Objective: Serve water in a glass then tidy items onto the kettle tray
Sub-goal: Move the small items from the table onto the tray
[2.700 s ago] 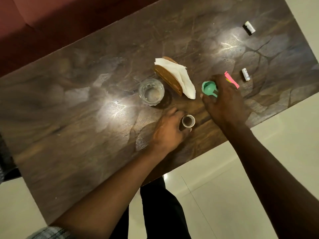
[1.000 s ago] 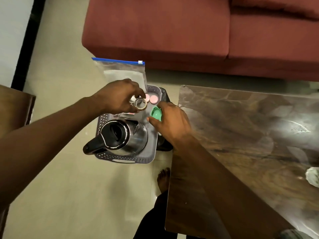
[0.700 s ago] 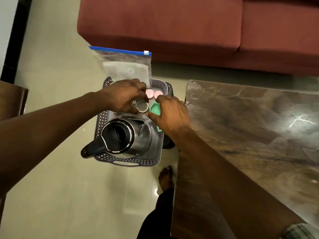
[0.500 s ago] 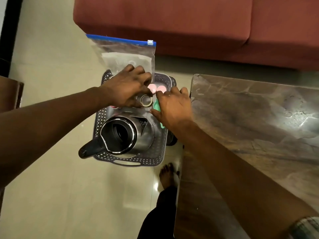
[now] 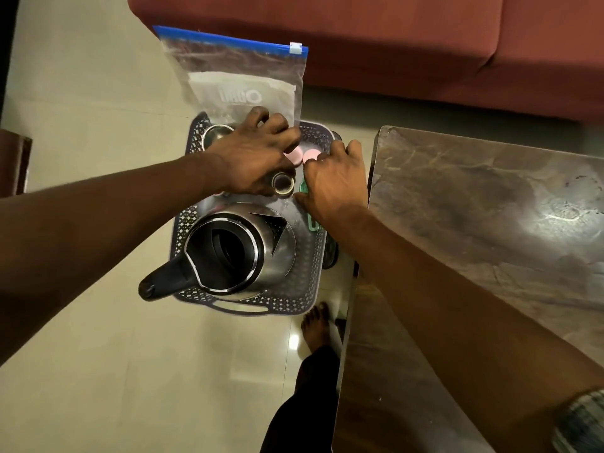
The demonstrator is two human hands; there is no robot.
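Note:
A grey perforated tray (image 5: pixel 248 308) sits on the floor beside the table. A steel kettle (image 5: pixel 235 253) with its lid open stands in the tray's near half. My left hand (image 5: pixel 258 155) reaches over the far half and grips a small round cup (image 5: pixel 282 184) low in the tray. My right hand (image 5: pixel 333 181) lies over a green scoop (image 5: pixel 312 223), thumb beside its bowl, and most of the scoop is hidden. Two pink lids (image 5: pixel 295 155) show between my hands. The drinking glass is out of view.
A clear zip bag (image 5: pixel 242 80) with a blue seal stands at the tray's far end, next to a steel cup (image 5: pixel 214 134). The dark marbled table (image 5: pixel 490 223) fills the right side, a red sofa (image 5: pixel 359 44) runs behind, and my bare foot (image 5: pixel 315 328) is near the tray.
I turned from the table to the tray on the floor. Both hands carried the small cup and green scoop over and have lowered them into the tray behind the kettle.

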